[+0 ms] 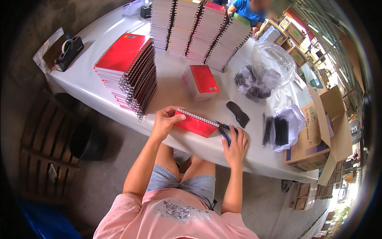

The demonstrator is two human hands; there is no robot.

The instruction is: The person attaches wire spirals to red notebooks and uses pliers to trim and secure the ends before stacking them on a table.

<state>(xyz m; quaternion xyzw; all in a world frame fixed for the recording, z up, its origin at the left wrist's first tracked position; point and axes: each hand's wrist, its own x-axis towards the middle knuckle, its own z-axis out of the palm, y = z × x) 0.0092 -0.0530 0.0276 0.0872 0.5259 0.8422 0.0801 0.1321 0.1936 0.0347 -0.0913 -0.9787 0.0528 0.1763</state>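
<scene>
A red-covered notebook with a coil along its upper edge lies at the table's front edge. My left hand grips its left end, the thumb on the cover near the binding. In my right hand is a pair of blue-handled pliers, their jaws at the right end of the coil. Whether the jaws are closed on the wire is too small to tell. Just beyond the notebook stands a short stack of red notebooks. A black curved object rests to the right of it.
A tall stack of coil-bound red notebooks stands at left, with several book stacks behind. On the right are black coils, a clear bag and an open carton. A tape dispenser sits far left. Another person is across the table.
</scene>
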